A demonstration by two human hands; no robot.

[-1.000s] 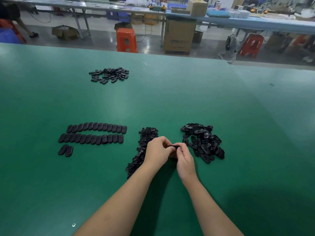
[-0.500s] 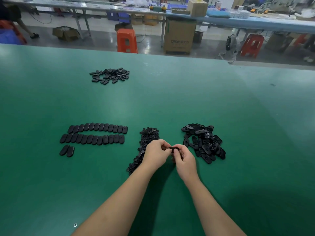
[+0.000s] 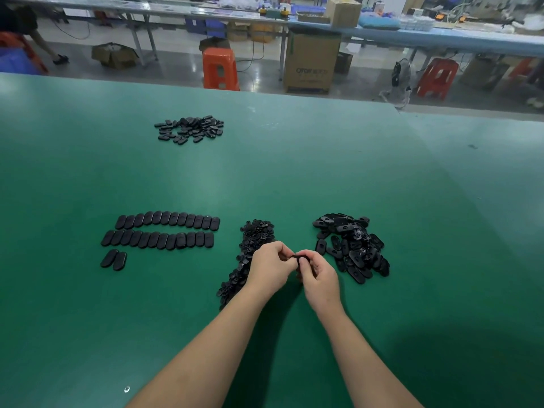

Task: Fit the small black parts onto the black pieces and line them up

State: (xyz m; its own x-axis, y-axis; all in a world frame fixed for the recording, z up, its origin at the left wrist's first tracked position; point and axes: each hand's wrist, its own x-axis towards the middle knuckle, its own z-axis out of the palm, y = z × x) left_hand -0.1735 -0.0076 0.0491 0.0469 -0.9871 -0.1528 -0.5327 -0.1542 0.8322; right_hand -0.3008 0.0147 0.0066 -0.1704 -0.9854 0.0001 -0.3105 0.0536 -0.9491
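— Green matting [image 3: 294, 178] is covering the whole bench where we are working, and behind it we are seeing orange stools [image 3: 220, 69] and a tall cardboard box [image 3: 312, 61] standing on the floor, its contents out of sight.

— Are we holding anything?

— We are pinching one black piece [image 3: 300, 256] between both hands, just above the mat. Our left hand [image 3: 272, 267] is curling its fingers onto the piece's left end, and our right hand [image 3: 319, 275] is gripping the rest with thumb and fingers. Its long axis is running roughly left to right; most of it is hiding under our fingers, so we cannot tell whether a small part is sitting in it.

— And the loose stock?

— We are keeping a long heap of small parts [image 3: 250, 254] just left of our left hand, and a pile of flat, oval pieces [image 3: 351, 245] just right of our right hand. Well to the left, finished pieces are lying in rows [image 3: 164, 231], side by side, long axes pointing away from us, with two more [image 3: 114, 259] starting a third row. Another pile [image 3: 191, 129] is sitting far across the mat.
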